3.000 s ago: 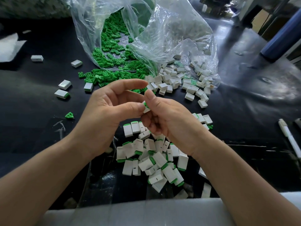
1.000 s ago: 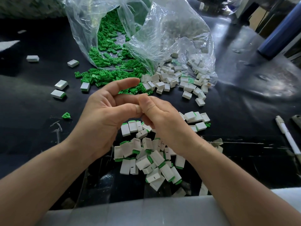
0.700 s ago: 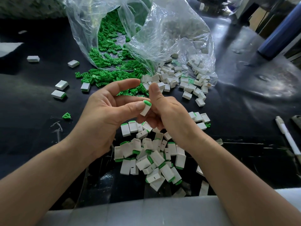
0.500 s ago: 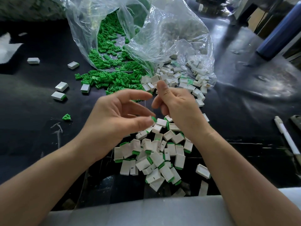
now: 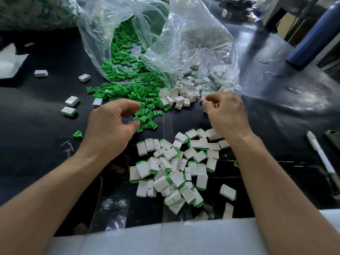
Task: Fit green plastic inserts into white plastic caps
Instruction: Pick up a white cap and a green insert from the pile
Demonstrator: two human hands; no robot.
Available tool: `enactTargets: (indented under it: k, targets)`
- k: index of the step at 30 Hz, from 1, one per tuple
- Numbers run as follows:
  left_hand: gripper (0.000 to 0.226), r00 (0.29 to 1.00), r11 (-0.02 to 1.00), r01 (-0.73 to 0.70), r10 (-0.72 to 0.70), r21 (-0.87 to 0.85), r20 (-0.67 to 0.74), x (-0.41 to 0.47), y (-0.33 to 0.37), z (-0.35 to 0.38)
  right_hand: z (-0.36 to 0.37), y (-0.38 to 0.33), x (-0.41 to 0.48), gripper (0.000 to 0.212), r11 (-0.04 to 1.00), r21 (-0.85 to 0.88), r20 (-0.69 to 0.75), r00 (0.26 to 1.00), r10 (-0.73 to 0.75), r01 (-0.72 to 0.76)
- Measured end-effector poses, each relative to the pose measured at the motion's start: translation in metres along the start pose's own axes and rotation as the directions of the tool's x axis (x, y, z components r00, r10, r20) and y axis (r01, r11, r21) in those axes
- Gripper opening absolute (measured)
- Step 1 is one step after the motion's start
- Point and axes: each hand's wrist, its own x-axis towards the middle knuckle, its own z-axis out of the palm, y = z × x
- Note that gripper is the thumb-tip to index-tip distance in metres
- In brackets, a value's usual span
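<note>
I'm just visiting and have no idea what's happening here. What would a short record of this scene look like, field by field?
Left hand: over the spilled green inserts, thumb and forefinger apart around a few
Right hand: fingers curled at the loose white caps; grip on one not clear
Supply: clear plastic bag, lying open, both parts spilling out
Finished pile: caps with green ends, near the person
Also there: white pen, right side
Surface: black table
</note>
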Motion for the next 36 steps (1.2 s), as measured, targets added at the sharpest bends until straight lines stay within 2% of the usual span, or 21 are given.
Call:
enactTargets:
  k: [4, 10, 15, 19, 21, 23, 28, 31, 33, 36]
  targets:
    - [0.035, 1.0, 0.999, -0.015, 0.015, 0.047, 0.011, -0.001, 0.001, 0.001, 0.001, 0.001, -0.001, 0.034, 0.998, -0.067, 0.003, 1.0, -0.004, 0.004]
    - [0.031, 0.999, 1.0, 0.016, -0.016, 0.0, 0.044, -0.003, 0.004, 0.002, 0.006, 0.005, 0.001, 0.029, 0.974, -0.22, 0.113, 0.993, -0.025, 0.049]
    - [0.032, 0.996, 1.0, 0.006, -0.006, -0.002, 0.086, -0.003, 0.001, 0.003, 0.008, 0.003, 0.0, 0.024, 0.991, -0.127, 0.122, 0.992, -0.027, 0.043]
    - [0.033, 0.995, 1.0, 0.007, -0.006, -0.005, 0.102, -0.005, 0.003, 0.004, 0.006, -0.006, -0.008, 0.025, 0.992, 0.094, 0.094, 0.991, -0.095, 0.087]
    - [0.034, 0.996, 1.0, 0.008, -0.006, -0.022, 0.094, -0.005, 0.004, 0.004, 0.004, -0.014, -0.015, 0.021, 0.96, 0.245, 0.086, 0.984, -0.159, 0.134]
    - [0.035, 0.996, 0.999, 0.002, 0.002, -0.041, 0.091, -0.005, 0.006, 0.004, 0.004, -0.023, -0.024, 0.019, 0.915, 0.368, 0.136, 0.964, -0.229, 0.165]
    - [0.04, 0.992, 0.992, -0.027, 0.042, -0.126, 0.116, -0.007, 0.01, 0.005, 0.01, -0.038, -0.039, 0.011, 0.836, 0.527, 0.232, 0.921, -0.313, 0.151]
    - [0.037, 0.99, 0.984, -0.061, 0.081, -0.165, 0.118, -0.009, 0.012, 0.006, 0.011, -0.043, -0.042, 0.017, 0.812, 0.561, 0.254, 0.9, -0.355, 0.162]
    - [0.026, 0.985, 0.977, -0.092, 0.117, -0.191, 0.124, -0.01, 0.014, 0.006, 0.011, -0.046, -0.044, 0.021, 0.814, 0.555, 0.274, 0.887, -0.372, 0.171]
    - [0.011, 0.983, 0.974, -0.117, 0.141, -0.195, 0.115, -0.011, 0.015, 0.005, 0.012, -0.048, -0.044, 0.012, 0.815, 0.555, 0.263, 0.895, -0.359, 0.164]
